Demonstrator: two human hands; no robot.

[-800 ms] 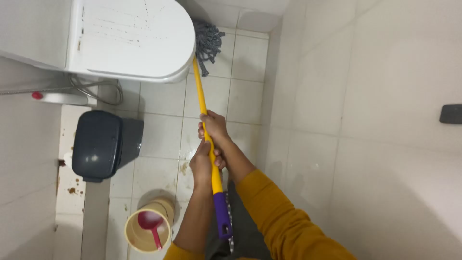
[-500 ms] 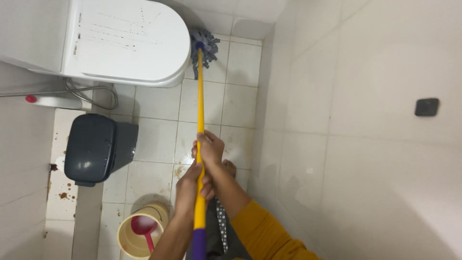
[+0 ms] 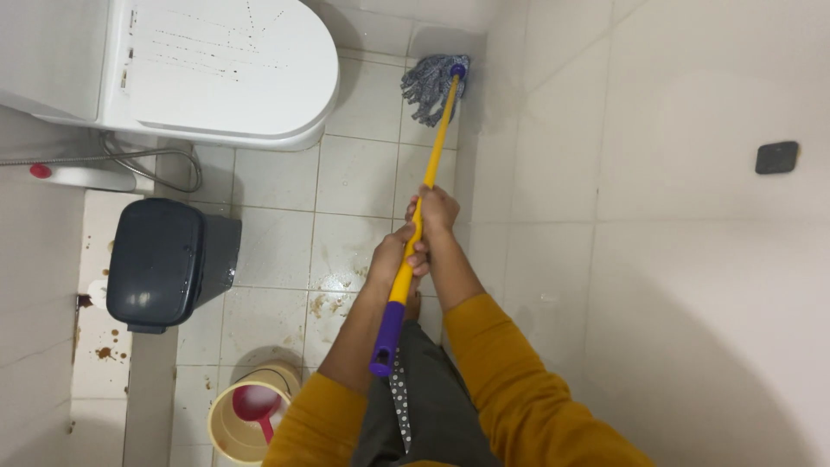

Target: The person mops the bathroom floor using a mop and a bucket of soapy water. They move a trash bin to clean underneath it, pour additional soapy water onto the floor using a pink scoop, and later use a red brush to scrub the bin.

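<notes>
Far left: a white toilet (image 3: 216,69) with its lid down is sitting at the top, a grey metal hose (image 3: 156,160) looping beneath it. Below that, a dark grey plastic pedal bin (image 3: 164,264) is standing on the white tiled floor (image 3: 354,177), brown stains showing on the tiles around it. Near the bottom edge, a cream round plastic bucket (image 3: 246,415) is holding a pink plastic scoop (image 3: 258,406).

Centre: the person's left hand (image 3: 393,255) is wrapping its fingers around the yellow mop handle (image 3: 428,173), low on the shaft, just above the purple grip end (image 3: 386,337) (the grip itself is bare of any hand). The right hand (image 3: 437,212) is closing around the same handle just above the left, the two hands touching. Both mustard-yellow sleeves (image 3: 519,389) are showing at the bottom.

The handle is running up and slightly rightward to the grey stringy mop head (image 3: 430,85), which is lying on the floor in the back corner, between the toilet and the right-hand tiled wall (image 3: 657,259), close against the wall's base.

Far right: a small dark rectangular plate (image 3: 775,157) is sitting on the wall.
</notes>
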